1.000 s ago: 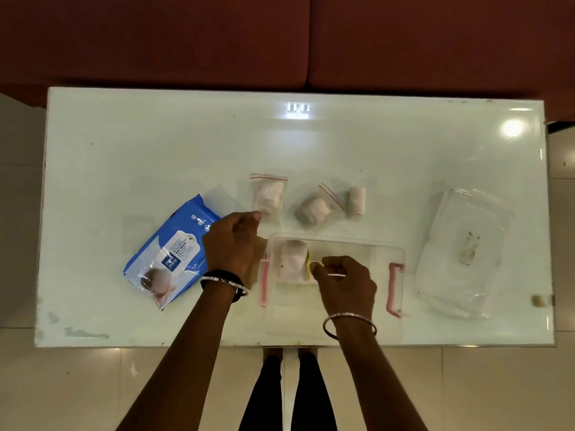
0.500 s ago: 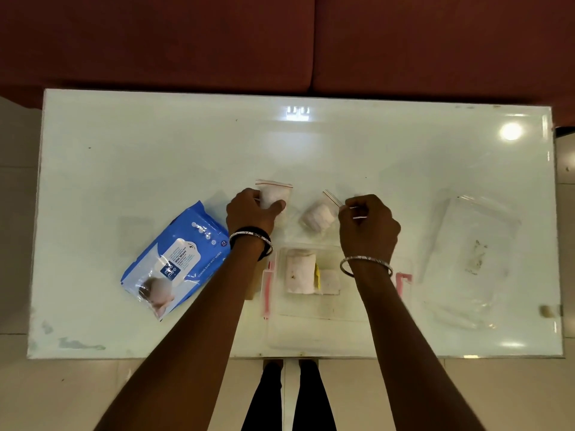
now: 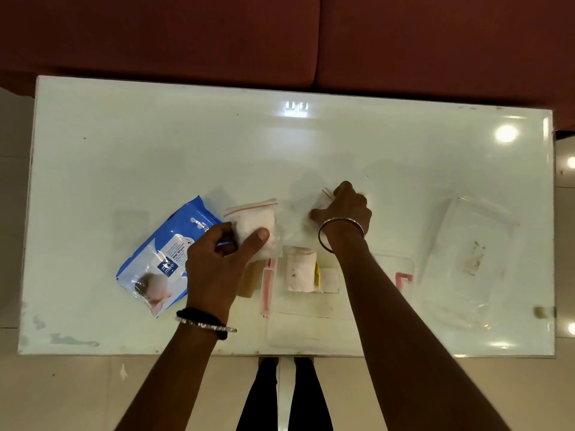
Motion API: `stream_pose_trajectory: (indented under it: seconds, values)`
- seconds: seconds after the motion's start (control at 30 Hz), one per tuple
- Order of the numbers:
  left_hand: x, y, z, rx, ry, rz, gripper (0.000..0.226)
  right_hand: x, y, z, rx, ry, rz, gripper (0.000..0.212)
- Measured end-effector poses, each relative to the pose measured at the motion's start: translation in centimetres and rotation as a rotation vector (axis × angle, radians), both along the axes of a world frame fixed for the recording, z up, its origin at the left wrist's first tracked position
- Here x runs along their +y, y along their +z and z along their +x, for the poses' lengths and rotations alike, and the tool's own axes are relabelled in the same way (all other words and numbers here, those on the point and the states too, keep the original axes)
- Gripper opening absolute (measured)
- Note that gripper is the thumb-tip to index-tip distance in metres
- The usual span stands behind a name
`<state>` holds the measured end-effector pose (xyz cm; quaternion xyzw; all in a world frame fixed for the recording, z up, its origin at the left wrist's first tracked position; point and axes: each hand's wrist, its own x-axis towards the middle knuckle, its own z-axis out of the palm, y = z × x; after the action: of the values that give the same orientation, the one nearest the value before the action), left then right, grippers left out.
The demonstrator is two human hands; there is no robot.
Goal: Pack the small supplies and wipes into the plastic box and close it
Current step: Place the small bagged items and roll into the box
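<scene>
My left hand (image 3: 217, 259) pinches a small zip bag of white cotton (image 3: 253, 222) just left of the clear plastic box (image 3: 311, 325). My right hand (image 3: 345, 209) lies over a second zip bag (image 3: 326, 194) beyond the box, fingers closed on it; most of that bag and the small white roll are hidden under the hand. Inside the box lie a white packet (image 3: 300, 270), a yellow item (image 3: 317, 272) and a small white piece (image 3: 329, 279). The blue wet wipes pack (image 3: 161, 259) rests on the table to the left.
The clear lid (image 3: 466, 262) lies on the glass table (image 3: 155, 144) at the right. The box has pink latches (image 3: 403, 279) at both ends. A tan object (image 3: 250, 278) sits beside the left latch. A red sofa (image 3: 280, 35) runs behind the table.
My left hand has taken hold of the cotton bag and drawn it back toward the box. My right hand has settled lower over the second bag and roll.
</scene>
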<state>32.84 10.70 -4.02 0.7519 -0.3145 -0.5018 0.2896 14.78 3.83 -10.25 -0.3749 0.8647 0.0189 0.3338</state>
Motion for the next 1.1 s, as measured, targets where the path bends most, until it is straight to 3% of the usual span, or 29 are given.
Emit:
stream_pose_trajectory:
  seconds: [0.13,0.37,0.5,0.63,0.8,1.1]
  values:
    - [2.0,1.4,-0.8,-0.009,-0.037,-0.001,0.062,-0.2,0.2,-0.2,-0.047,-0.008,-0.038,0.047]
    - [5.0,1.6,-5.0,-0.012,-0.17,0.005,0.035,3.5,5.9,-2.3,-0.228,-0.082,-0.566,0.038]
    - [6.6,0.6,-7.5,-0.1,-0.293,0.064,0.033,9.5,8.6,-3.6,-0.23,-0.179,-0.7,0.038]
    - [7.2,0.3,-8.8,-0.223,-0.317,0.072,0.037,14.6,8.0,-4.4,-0.157,-0.151,-0.672,0.04]
    - [7.9,1.3,-8.0,-0.373,-0.277,0.005,0.033,16.5,4.0,-4.1,-0.148,-0.094,-0.494,0.032]
    - [8.4,2.0,-5.7,-0.353,-0.238,-0.014,0.04,14.0,-0.8,-0.8,-0.238,-0.113,-0.368,0.034]
